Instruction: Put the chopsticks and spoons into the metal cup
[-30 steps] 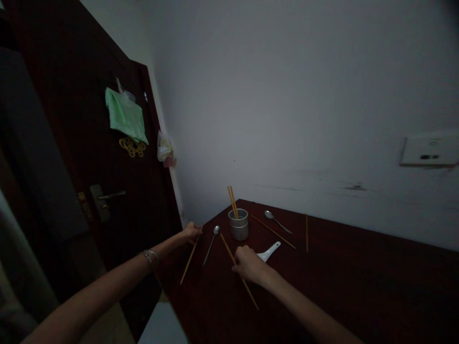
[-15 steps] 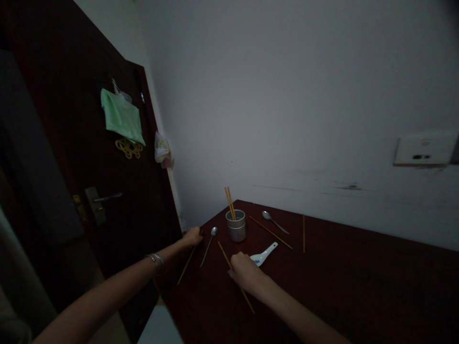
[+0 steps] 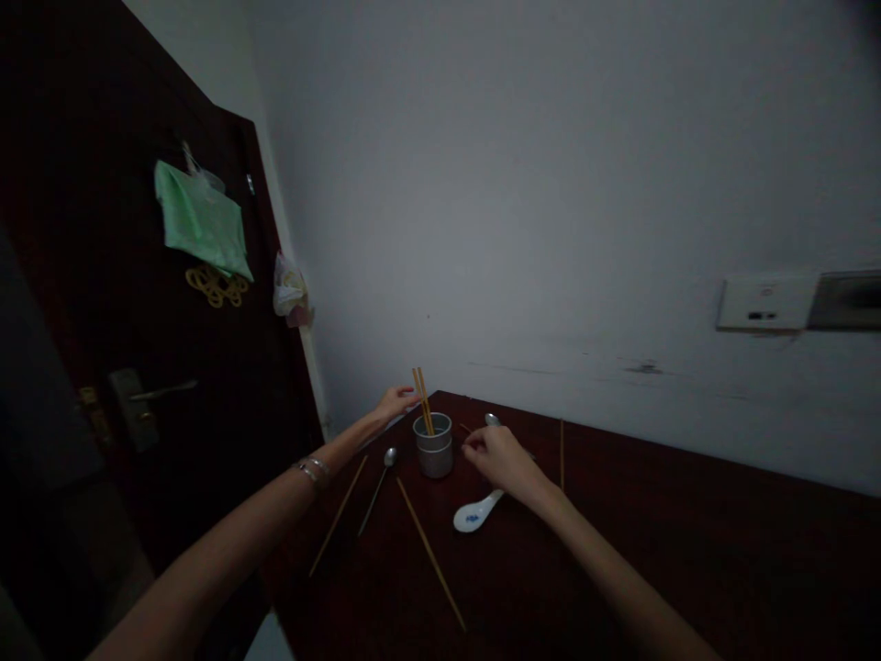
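A grey metal cup (image 3: 435, 455) stands upright on the dark red table, with two chopsticks (image 3: 423, 402) leaning in it. My left hand (image 3: 397, 401) is raised at the cup's left, fingers stretched and apart, close beside those chopsticks. Just right of the cup, my right hand (image 3: 499, 454) hovers with loosely curled fingers and nothing visible in them. It partly covers a metal spoon (image 3: 493, 420), a chopstick and the handle of a white ceramic spoon (image 3: 472, 517). Another metal spoon (image 3: 375, 496) lies left of the cup, between a chopstick (image 3: 339, 516) and a nearer chopstick (image 3: 430, 554).
One more chopstick (image 3: 563, 454) lies farther right on the table (image 3: 653, 542). Behind is a pale wall (image 3: 516, 229) with a socket (image 3: 765, 305). At the left is a dark door (image 3: 227, 367) with a green cloth (image 3: 203, 220) hanging on it.
My left hand has left the left chopstick and risen toward the cup. My right hand has let go of the near chopstick and moved up and right. The view has shifted slightly right.
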A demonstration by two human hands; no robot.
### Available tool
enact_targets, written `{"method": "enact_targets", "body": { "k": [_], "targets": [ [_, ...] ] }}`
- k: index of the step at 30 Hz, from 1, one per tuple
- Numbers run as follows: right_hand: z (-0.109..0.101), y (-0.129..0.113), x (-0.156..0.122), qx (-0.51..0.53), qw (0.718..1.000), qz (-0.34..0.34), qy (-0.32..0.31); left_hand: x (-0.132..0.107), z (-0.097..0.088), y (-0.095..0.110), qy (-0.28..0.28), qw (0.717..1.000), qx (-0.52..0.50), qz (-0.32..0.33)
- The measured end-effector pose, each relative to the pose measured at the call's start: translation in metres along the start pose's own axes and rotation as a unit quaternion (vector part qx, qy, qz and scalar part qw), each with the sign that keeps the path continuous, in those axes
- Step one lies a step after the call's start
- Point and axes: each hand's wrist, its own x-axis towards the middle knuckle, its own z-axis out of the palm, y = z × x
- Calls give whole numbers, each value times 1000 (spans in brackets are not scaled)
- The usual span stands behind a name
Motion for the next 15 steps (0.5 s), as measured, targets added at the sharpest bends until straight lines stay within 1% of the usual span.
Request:
{"method": "enact_targets", "body": {
  "k": [2,3,6,8,12,15],
  "targets": [
    [-7,8,2,32,999,20,0,4,9,-2,-34,999,-22,-18],
    [-10,12,4,48,998,35,0,7,13,-4,-39,998,-29,-28],
    [-13,21,7,90,993,77,2,15,22,-10,-33,996,-59,-55],
    [-14,24,8,113,989,93,3,20,25,-14,-32,995,-73,-67],
    [-17,29,8,142,985,95,9,25,28,-21,-50,994,-68,-65],
    [-22,32,7,148,985,84,15,27,29,-21,-68,994,-67,-58]
  ]
}}
